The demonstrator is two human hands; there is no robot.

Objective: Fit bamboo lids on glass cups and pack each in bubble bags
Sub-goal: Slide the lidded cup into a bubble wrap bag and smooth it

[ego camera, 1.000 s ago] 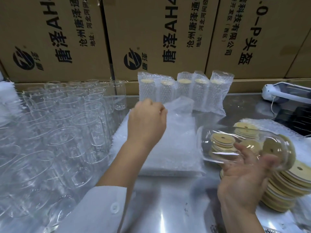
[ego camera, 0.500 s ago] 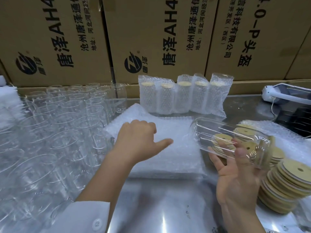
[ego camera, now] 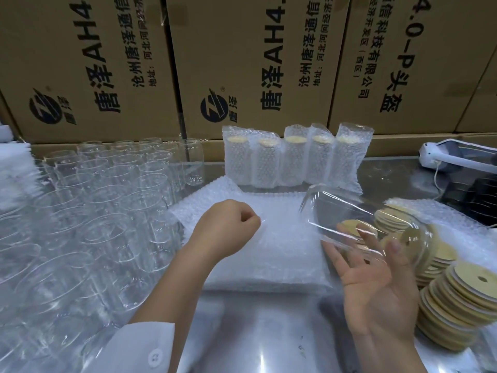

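Where 0.5 s ago its fingers lay spread, the left hand [ego camera: 228,232] is now curled into a fist pinching the top sheet of the white bubble-bag stack [ego camera: 269,238]. The right hand [ego camera: 376,286], palm up and half open, cradles the clear glass cup [ego camera: 349,219] with its round bamboo lid [ego camera: 411,238] fitted, tilted higher than before. Loose pale bamboo lids [ego camera: 457,300] are piled just right. 5 bagged cups [ego camera: 293,160] stand behind; the empty glasses [ego camera: 94,211] at left blur together.
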